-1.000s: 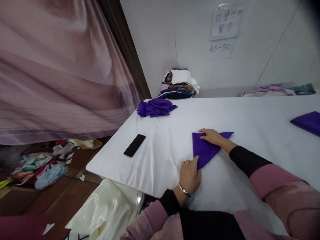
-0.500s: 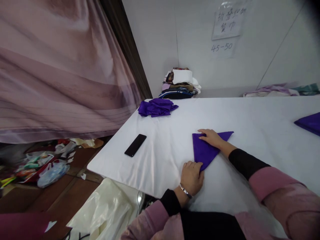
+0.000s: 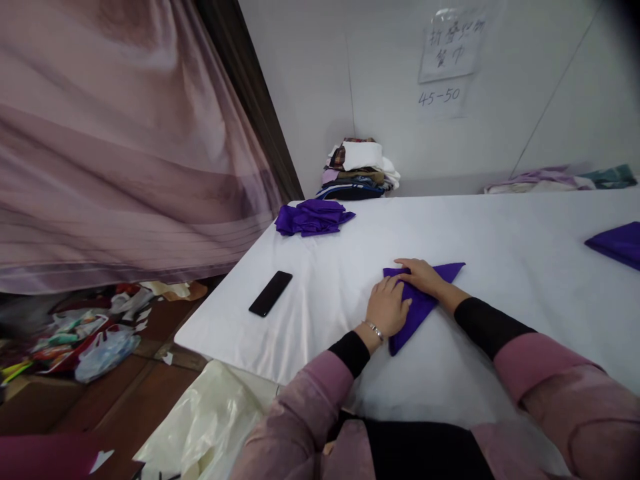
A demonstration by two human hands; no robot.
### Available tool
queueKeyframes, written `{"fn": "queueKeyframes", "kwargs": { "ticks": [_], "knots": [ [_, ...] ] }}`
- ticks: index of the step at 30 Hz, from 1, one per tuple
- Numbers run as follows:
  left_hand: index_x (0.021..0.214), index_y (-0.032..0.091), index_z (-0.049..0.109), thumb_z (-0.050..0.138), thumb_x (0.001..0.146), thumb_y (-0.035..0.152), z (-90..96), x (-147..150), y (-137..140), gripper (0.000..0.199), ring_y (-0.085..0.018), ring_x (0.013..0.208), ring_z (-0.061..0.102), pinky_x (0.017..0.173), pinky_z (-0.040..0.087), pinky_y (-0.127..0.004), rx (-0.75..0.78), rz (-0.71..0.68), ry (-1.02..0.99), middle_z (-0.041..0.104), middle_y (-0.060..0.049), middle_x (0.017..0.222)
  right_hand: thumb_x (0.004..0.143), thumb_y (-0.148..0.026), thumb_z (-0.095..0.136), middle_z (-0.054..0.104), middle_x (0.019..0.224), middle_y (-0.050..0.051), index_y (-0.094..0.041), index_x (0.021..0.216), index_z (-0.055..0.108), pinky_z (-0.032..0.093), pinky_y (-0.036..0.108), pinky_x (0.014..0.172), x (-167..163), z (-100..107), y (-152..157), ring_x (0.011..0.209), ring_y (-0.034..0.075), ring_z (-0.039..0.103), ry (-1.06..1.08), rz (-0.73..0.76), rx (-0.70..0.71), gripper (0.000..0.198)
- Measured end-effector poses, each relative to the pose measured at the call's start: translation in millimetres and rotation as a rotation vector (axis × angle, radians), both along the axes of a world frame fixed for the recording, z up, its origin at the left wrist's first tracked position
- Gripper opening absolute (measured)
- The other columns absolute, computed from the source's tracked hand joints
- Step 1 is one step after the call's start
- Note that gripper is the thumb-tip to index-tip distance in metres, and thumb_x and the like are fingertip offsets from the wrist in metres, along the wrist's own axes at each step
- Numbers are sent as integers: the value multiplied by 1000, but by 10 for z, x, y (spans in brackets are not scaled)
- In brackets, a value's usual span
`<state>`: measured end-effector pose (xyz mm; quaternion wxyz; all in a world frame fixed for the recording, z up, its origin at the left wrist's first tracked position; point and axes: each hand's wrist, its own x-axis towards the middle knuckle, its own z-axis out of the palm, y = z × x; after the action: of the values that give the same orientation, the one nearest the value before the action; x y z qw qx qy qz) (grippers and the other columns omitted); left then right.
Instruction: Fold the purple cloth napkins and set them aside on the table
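Observation:
A purple cloth napkin (image 3: pixel 417 313), folded into a triangle, lies on the white-covered table (image 3: pixel 500 253) in front of me. Over its left edge rests my left hand (image 3: pixel 389 307), fingers stretched toward the top left corner and covering that side. My right hand (image 3: pixel 421 275) lies flat across the napkin's upper part, with its fingers apart and pointing left. The fingertips of both hands come close together at the upper left. One point of the napkin shows below my left hand, another stretches out right beyond my right hand.
A black phone (image 3: pixel 271 293) lies left on the table. Crumpled purple cloth (image 3: pixel 314 217) sits at the far left corner, with stacked clothes (image 3: pixel 356 170) behind. Another folded purple cloth (image 3: pixel 617 244) is at the right edge. A pink curtain (image 3: pixel 125 147) hangs at left; bags (image 3: pixel 107 353) lie below.
My left hand has moved up from the napkin's lower corner to its upper left side, uncovering that corner. My right hand has stayed on the upper part. The view has shifted slightly.

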<state>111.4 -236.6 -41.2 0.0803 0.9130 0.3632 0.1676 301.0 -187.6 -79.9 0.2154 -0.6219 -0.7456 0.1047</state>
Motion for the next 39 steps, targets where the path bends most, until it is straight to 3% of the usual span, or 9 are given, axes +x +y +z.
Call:
{"fn": "queueKeyframes", "kwargs": {
  "ticks": [3,8,16,21,25,28,32,35,39],
  "knots": [
    [135,12,36,40,90,41,-192,134,135,55,-26,135,24,108,25,-46,-21,53,146,36,-14,143,83,-31,55,65,113,9,-20,126,53,43,38,89,-14,20,-6,101,25,60,-53,-9,4,44],
    [139,9,33,29,92,49,-407,137,184,62,-27,138,19,110,20,-47,-19,94,233,29,-15,147,83,-42,55,62,118,11,-18,129,51,40,38,90,114,69,-41,105,27,58,-104,-29,17,51],
    [139,9,32,27,92,49,-403,128,172,62,-26,138,19,111,20,-46,11,101,244,29,-14,148,86,-46,48,70,90,9,-14,125,54,41,34,77,750,67,-159,87,24,62,-182,-148,23,50],
    [138,8,34,26,91,50,-416,124,175,64,-25,137,20,111,20,-45,12,103,231,30,-14,147,86,-44,47,69,91,9,-16,120,58,43,36,76,1124,15,-217,87,26,61,-199,-325,46,45],
    [139,9,33,26,91,50,-426,125,187,63,-25,137,20,111,20,-45,15,104,243,29,-13,148,89,-41,38,66,105,14,-14,120,58,43,43,84,1078,45,-303,100,30,57,-108,-529,150,45],
    [139,10,34,28,91,49,-430,128,195,62,-25,137,20,110,20,-46,24,105,254,29,-13,148,91,-44,34,57,125,12,-19,127,53,34,47,100,730,39,-446,119,28,47,-63,-366,236,47],
    [138,9,35,28,92,48,-418,128,196,61,-26,137,22,110,21,-45,37,106,257,30,-14,147,89,-55,36,37,144,10,-23,140,37,18,51,109,296,-46,-633,135,26,27,-99,52,77,60],
    [138,7,36,30,91,48,-400,128,192,62,-26,136,23,110,21,-45,41,103,259,31,-14,146,88,-59,33,30,147,11,-22,142,33,16,50,109,329,-88,-647,136,26,22,-122,35,-34,65],
    [138,8,36,29,91,47,-389,129,190,61,-25,136,23,110,21,-44,42,110,266,31,-14,147,89,-60,30,30,148,8,-26,141,35,14,50,109,636,-92,-546,136,25,21,-163,-41,-79,62]
  ]
}}
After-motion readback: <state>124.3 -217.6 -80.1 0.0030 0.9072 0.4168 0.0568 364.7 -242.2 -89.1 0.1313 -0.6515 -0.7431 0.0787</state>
